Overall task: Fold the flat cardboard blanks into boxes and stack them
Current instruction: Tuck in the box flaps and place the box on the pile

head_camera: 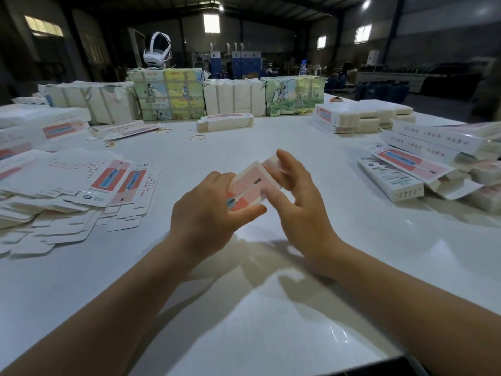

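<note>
While both hands meet above the middle of the white desk, a partly folded pink-and-white box is held between them, clear of the desk surface. The left hand forms the grip on the box's near end, thumb below and curled fingers over the top edge. The right hand lies at 3 o'clock of the box, its fingers spread and loosely bent against the box's right side and far end; motion blur hides whether they clasp it. At 9 o'clock a loose pile of flat blanks is spread on the desk. At 2 to 3 o'clock lie finished boxes, stacked in layers. At 12 o'clock, strapped bundles line the far edge, with rubber bands in front.
</note>
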